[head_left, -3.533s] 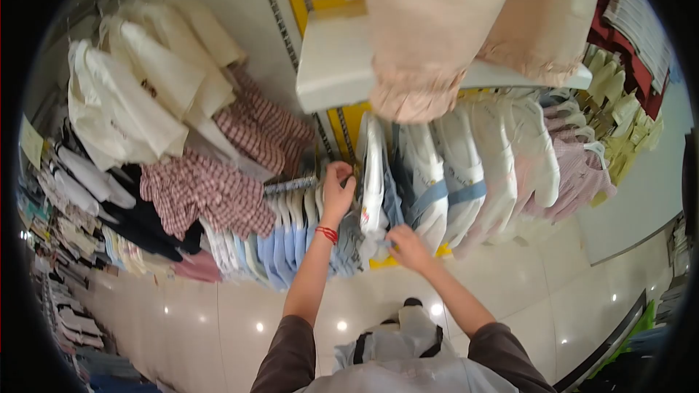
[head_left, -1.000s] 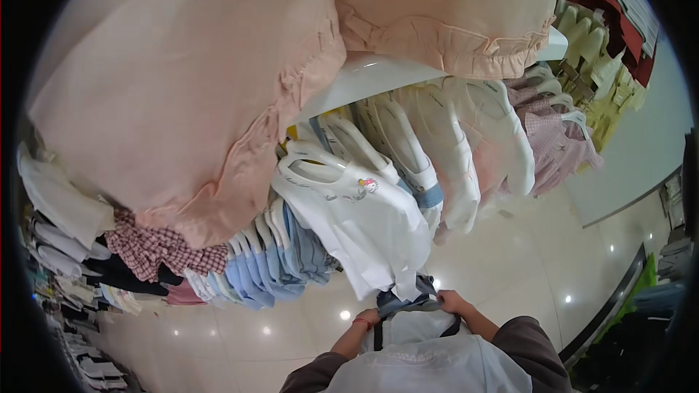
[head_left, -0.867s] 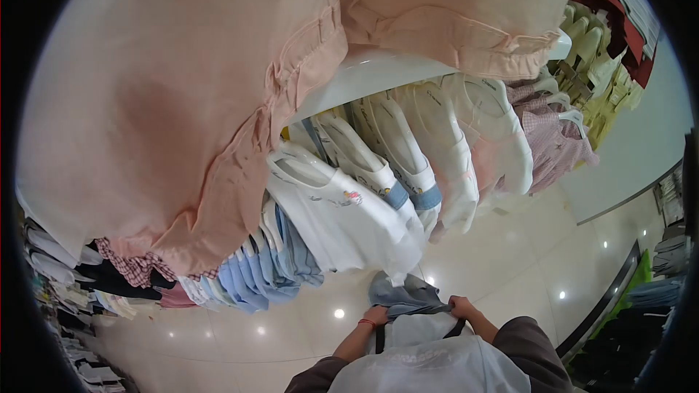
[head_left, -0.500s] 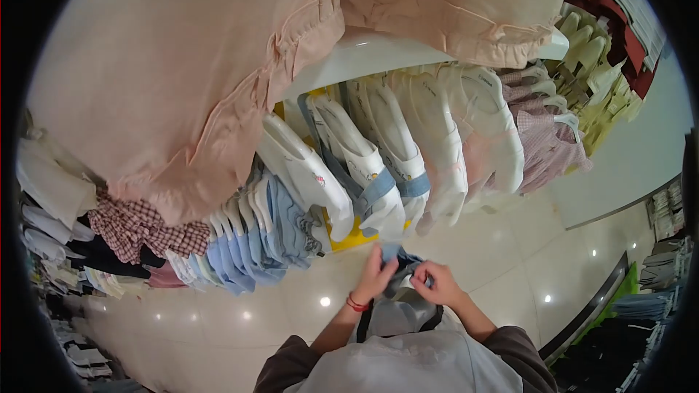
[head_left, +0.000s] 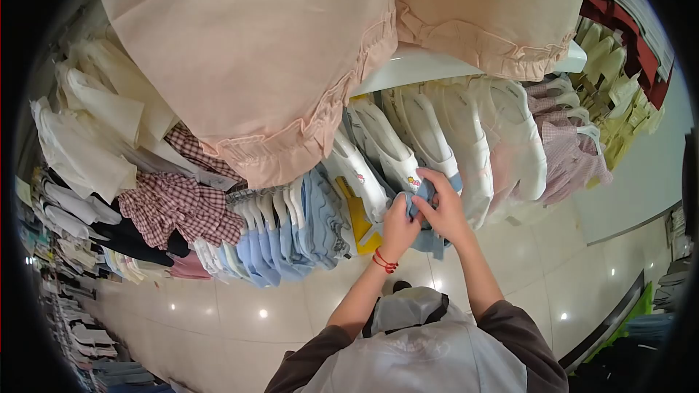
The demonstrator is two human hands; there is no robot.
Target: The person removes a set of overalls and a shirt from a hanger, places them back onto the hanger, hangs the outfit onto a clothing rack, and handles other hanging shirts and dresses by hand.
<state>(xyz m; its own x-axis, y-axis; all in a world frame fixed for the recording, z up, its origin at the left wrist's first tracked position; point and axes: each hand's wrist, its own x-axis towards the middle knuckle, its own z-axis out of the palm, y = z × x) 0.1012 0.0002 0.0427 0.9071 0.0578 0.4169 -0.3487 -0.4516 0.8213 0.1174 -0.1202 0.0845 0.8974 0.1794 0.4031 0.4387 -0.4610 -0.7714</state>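
Both my hands are at the hanging white shirt with blue denim, one of a row on white hangers. My left hand, with a red bracelet at the wrist, is closed on the denim part near the shirt's lower front. My right hand pinches the same denim from the other side, its fingers over the fabric. Just left of them hangs another white shirt with a small pink print. The fingertips are partly hidden in the fabric.
Large pale pink garments hang close above, before a white shelf. Blue clothes and checked clothes hang on the left, pink gingham ones on the right. Below is the shiny tiled floor.
Both hands have risen from near my body to the hanging shirts and closed on the denim. The view has shifted, so the racks on the left show more.
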